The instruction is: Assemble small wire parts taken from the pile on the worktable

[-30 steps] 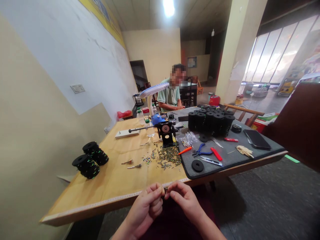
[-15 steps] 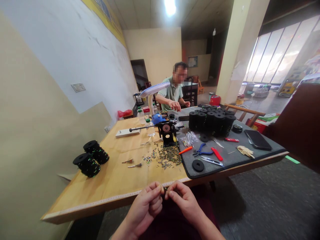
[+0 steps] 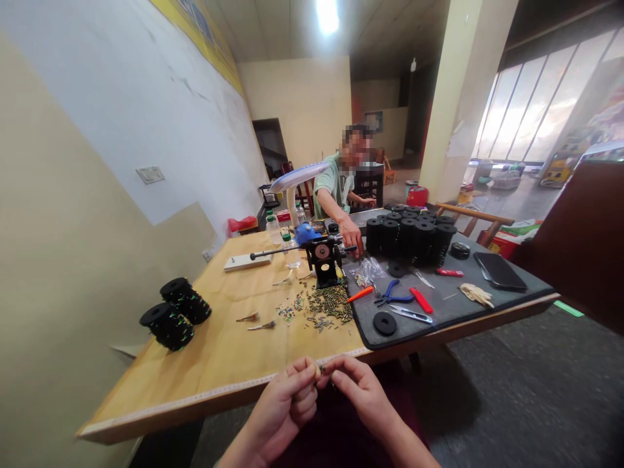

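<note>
My left hand (image 3: pixel 294 396) is closed in a pinch in front of the table edge. A small dark-and-gold piece (image 3: pixel 322 368) shows at its fingertips, like those in the pile on the table. Close beside it, my right hand (image 3: pixel 359 390) is also pinched, thumb against forefinger; what it holds is too small and hidden to name. Beyond the hands lie the pile of small dark-and-gold pieces (image 3: pixel 329 304) and some coloured beads (image 3: pixel 290 305). A black hand-cranked device (image 3: pixel 322 260) stands behind the pile.
A co-worker's hand (image 3: pixel 351 235) reaches down across the table. Black spools (image 3: pixel 416 235) crowd the grey mat (image 3: pixel 458 312), with blue pliers (image 3: pixel 394 294), snips (image 3: pixel 412 314) and a black foam ring (image 3: pixel 385 323) nearer. Two spools (image 3: pixel 168 325) stand at left; a lamp (image 3: pixel 299 175) rises behind.
My hands have come slightly closer together, and the small piece now shows between them. The co-worker's hand has moved down and forward to the bag beside the black spools.
</note>
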The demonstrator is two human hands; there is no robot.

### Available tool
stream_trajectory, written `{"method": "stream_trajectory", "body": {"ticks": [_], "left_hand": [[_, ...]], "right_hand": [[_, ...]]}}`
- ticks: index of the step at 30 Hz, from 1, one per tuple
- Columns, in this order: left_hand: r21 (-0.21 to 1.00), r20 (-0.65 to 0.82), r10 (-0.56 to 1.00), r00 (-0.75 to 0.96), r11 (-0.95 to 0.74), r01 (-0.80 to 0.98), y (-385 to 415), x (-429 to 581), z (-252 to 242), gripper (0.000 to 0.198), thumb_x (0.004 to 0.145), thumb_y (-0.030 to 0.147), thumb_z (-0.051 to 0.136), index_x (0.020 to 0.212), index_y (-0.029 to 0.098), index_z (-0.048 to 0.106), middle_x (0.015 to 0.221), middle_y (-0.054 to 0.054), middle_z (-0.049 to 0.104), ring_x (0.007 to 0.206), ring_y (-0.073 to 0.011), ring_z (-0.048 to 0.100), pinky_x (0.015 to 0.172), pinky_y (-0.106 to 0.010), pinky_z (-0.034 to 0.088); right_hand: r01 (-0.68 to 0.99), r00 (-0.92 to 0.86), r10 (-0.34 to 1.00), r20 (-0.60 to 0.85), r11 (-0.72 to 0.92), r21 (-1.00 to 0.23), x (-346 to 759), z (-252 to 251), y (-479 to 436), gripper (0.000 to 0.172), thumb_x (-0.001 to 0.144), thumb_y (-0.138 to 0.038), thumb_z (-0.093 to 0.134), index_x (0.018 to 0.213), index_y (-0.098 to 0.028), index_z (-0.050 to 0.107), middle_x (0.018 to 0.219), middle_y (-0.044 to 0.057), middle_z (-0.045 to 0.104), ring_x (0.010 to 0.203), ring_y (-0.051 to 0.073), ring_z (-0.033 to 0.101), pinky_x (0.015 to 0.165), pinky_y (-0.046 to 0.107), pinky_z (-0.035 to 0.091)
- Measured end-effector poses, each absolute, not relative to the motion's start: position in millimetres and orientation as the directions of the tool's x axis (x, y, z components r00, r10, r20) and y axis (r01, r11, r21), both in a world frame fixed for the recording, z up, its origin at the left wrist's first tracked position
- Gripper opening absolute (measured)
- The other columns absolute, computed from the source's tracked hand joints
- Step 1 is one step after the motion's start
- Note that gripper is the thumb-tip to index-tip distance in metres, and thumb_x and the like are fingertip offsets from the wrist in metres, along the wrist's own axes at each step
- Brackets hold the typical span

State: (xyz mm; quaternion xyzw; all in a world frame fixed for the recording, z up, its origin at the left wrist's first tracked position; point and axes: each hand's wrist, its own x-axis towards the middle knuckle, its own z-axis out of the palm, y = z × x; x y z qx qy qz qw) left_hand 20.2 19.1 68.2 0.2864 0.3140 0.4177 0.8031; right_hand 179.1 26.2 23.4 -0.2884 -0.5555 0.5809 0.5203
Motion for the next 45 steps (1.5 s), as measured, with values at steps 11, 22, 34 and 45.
{"method": "stream_trajectory", "body": {"ticks": [11, 22, 34, 45], "left_hand": [[0.741, -0.247, 0.864, 0.439, 0.461, -0.488, 21.0, 17.5, 63.9, 0.030, 0.071, 0.033, 0.074, 0.063, 0.014, 0.052, 0.041, 0.012, 0.031, 0.033, 0.0007, 0.011, 0.035, -0.015, 0.011], [0.722, -0.231, 0.864, 0.447, 0.460, -0.517, 22.7, 14.2, 63.5, 0.027, 0.072, 0.031, 0.073, 0.067, 0.014, 0.053, 0.041, 0.014, 0.019, 0.034, -0.0006, 0.009, 0.035, -0.015, 0.011], [0.783, -0.290, 0.839, 0.460, 0.484, -0.390, 20.6, 18.4, 67.1, 0.028, 0.070, 0.034, 0.073, 0.067, 0.015, 0.054, 0.039, 0.015, 0.019, 0.034, -0.0010, 0.008, 0.037, -0.017, 0.009], [0.837, -0.269, 0.861, 0.432, 0.431, -0.336, 20.8, 18.2, 65.3, 0.030, 0.070, 0.038, 0.073, 0.063, 0.014, 0.055, 0.038, 0.013, 0.025, 0.033, -0.0012, 0.011, 0.038, -0.019, 0.008]], "right_hand": [[-0.200, -0.283, 0.938, 0.202, 0.148, -0.968, 169.8, 37.8, 28.0, 0.029, 0.083, -0.044, 0.059, 0.069, -0.018, 0.058, 0.059, 0.000, 0.063, 0.061, 0.014, 0.055, 0.065, 0.027, 0.042], [-0.261, -0.273, 0.950, 0.155, 0.082, -0.962, 169.2, 19.1, 26.7, 0.030, 0.081, -0.044, 0.061, 0.067, -0.018, 0.055, 0.055, 0.000, 0.063, 0.057, 0.015, 0.056, 0.064, 0.028, 0.043], [-0.294, -0.273, 0.941, 0.202, 0.118, -0.948, 175.1, 37.0, 28.7, 0.020, 0.080, -0.038, 0.061, 0.078, -0.019, 0.064, 0.070, 0.002, 0.067, 0.073, 0.018, 0.060, 0.072, 0.030, 0.046], [-0.120, -0.238, 0.948, 0.209, 0.185, -0.975, 167.8, 35.7, 29.4, 0.008, 0.073, -0.019, 0.055, 0.065, -0.018, 0.056, 0.061, -0.001, 0.059, 0.059, 0.013, 0.050, 0.061, 0.026, 0.041]]}}
